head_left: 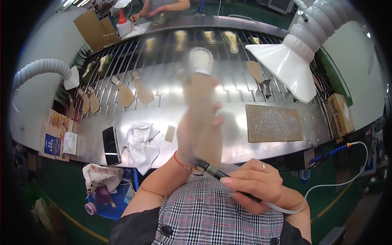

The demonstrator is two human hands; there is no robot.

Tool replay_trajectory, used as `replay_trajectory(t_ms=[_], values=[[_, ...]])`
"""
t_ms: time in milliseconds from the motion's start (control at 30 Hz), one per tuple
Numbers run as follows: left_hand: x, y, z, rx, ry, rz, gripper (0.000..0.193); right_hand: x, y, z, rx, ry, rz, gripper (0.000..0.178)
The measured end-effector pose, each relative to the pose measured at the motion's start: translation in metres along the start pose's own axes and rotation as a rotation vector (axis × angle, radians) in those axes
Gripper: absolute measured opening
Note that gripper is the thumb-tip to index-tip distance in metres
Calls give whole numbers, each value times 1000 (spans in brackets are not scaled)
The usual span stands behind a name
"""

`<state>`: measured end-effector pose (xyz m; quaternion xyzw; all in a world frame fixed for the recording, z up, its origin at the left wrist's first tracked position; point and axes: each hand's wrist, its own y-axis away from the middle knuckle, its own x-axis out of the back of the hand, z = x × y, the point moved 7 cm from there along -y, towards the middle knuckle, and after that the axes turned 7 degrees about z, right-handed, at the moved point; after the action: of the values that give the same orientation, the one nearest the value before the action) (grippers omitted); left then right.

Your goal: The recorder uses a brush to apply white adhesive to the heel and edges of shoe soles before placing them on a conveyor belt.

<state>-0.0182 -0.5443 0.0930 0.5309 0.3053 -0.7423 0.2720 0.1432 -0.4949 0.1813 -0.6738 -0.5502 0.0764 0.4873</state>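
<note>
My left hand (186, 136) is closed around a long tan shoe sole (202, 122), held upright in front of me and blurred by motion. At its top is a whitish rounded end (201, 60). My right hand (261, 185), with a ring on one finger, grips a slim black pen-like tool (213, 170) with a white cord (314, 187) trailing from its rear. The tool's front end points at the sole's lower part, close to my left wrist; whether they touch, I cannot tell.
Beyond the steel worktop (228, 151), a slatted conveyor (163, 85) carries several tan soles (124, 93). A ribbed brown mat (274, 123), white cloth (141, 143) and phone (111, 145) lie nearby. White extraction hoods (286, 67) hang at both sides. A person's hands (157, 11) work across the line.
</note>
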Motion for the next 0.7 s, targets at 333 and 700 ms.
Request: replay_trajectory(t_ms=[333,700], values=[[9,-5,9,183,47,-9,51,0,2,-1,-88,24,-25,36],[13,-4,4,324,226,165,58,-4,-4,-10,84,-120,-180,31]])
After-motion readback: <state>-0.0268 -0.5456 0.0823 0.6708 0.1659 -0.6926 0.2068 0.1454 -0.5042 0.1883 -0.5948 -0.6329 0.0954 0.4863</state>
